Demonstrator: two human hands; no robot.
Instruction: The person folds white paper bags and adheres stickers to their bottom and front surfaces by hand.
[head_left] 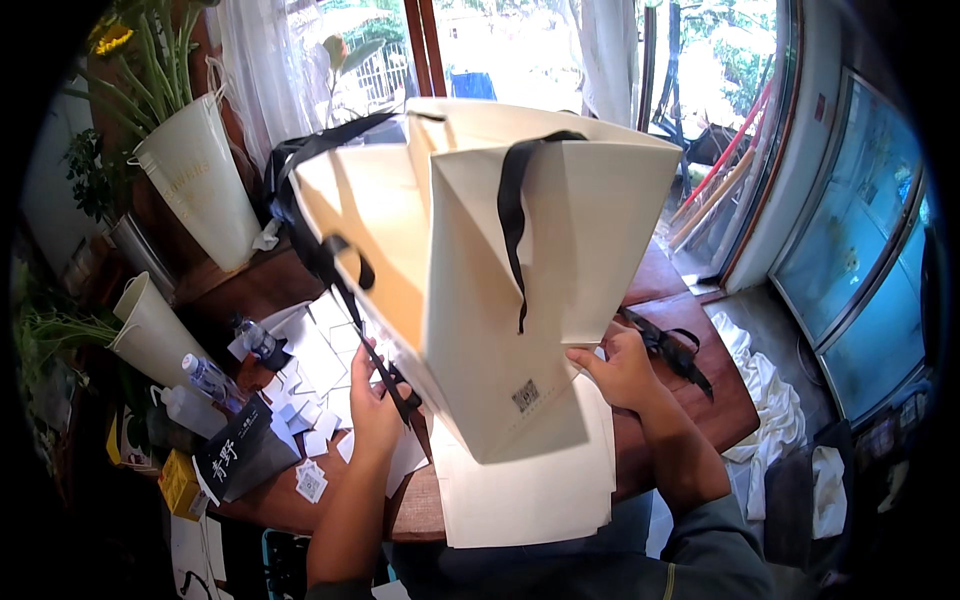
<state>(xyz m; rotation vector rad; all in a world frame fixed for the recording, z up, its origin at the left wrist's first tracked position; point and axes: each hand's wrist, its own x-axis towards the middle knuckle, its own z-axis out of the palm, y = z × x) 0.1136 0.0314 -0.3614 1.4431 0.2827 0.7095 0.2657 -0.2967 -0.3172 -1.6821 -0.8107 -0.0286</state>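
A large cream paper gift bag (pixel 590 230) stands tilted in front of me with its mouth spread wide. Black ribbon (pixel 512 205) hangs down its near face, and more black ribbon trails over its left side. My right hand (pixel 622 368) pinches the bag's lower right edge, thumb on the near face. At the lower left side, my left hand (pixel 378 412) is closed against the bag beside a dangling ribbon; its fingertips are partly hidden. Flat cream sheets or folded bags (pixel 525 510) lie under the bag at the table's front edge.
On the brown table (pixel 720 400) are scattered white cards (pixel 312 480), a black pouch or bag (pixel 245 452), a clear bottle (pixel 212 378) and a black ribbon bundle (pixel 672 345). Cream flower buckets (pixel 200 180) stand left. White cloth (pixel 765 410) lies on the floor at right.
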